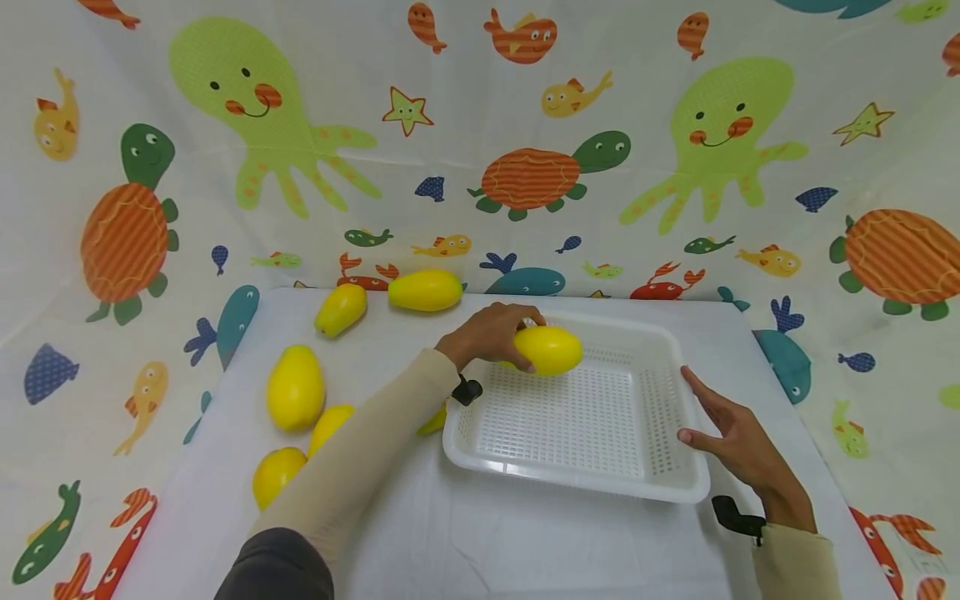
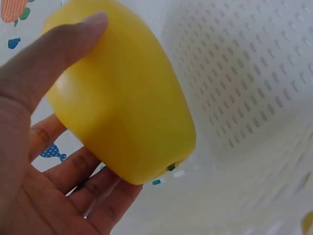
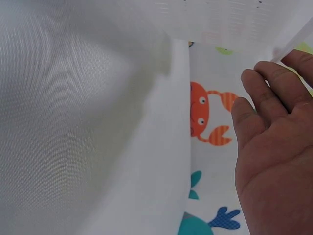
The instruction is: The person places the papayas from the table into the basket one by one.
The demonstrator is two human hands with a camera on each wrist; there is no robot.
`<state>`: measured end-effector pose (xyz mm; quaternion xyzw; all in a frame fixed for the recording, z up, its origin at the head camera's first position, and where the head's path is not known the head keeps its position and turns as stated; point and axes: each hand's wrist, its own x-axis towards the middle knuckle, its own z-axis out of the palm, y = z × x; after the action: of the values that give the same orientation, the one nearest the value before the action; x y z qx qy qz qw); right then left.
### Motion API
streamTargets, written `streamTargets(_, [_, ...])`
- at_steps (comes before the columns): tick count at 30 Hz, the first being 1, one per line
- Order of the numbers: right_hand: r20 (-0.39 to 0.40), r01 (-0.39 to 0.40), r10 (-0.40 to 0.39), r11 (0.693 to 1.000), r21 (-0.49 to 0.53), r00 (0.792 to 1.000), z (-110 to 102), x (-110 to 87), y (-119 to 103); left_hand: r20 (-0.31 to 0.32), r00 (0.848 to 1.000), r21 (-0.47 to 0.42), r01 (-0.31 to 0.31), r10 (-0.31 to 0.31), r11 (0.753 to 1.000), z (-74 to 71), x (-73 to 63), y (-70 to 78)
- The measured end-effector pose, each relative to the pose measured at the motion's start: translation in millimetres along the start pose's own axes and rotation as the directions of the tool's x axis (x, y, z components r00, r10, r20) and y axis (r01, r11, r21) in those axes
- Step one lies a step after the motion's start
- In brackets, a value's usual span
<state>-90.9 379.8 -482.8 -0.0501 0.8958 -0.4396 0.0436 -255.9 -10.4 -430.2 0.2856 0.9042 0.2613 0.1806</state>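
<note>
My left hand [image 1: 495,333] holds a yellow papaya [image 1: 550,350] over the left back part of a white perforated plastic basket [image 1: 573,479]. In the left wrist view the thumb lies across the smooth papaya [image 2: 122,98] and the fingers support it from the other side; a small dark green stem spot shows at its end. At the basket's right side is my right hand [image 1: 738,442], its fingers extended along the outside and the thumb at the rim. The right wrist view shows these fingertips [image 3: 254,78] right by the basket's wall [image 3: 220,24].
Several more yellow fruits lie left of the basket, among them one at the back [image 1: 425,290] and a large one [image 1: 296,388]. Another yellow piece [image 1: 432,422] peeks out beside the basket's left edge. A sea-animal curtain [image 1: 450,100] hangs behind the white-covered table [image 1: 480,542].
</note>
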Motion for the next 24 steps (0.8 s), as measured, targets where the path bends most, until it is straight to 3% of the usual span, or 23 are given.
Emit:
streamTargets(9, [-0.001,-0.011,0.011,1.0,0.002,1.0,0.1,0.0,-2.5,0.003,1.0,0.159,0.012,-0.013,0.987,8.3,0.7,1.9])
streamTargets(24, [0.002,-0.019,0.019,1.0,0.004,1.0,-0.2,-1.0,-4.2,0.065,0.995,0.195,0.058,-0.072,0.979,11.6,-0.3,0.3])
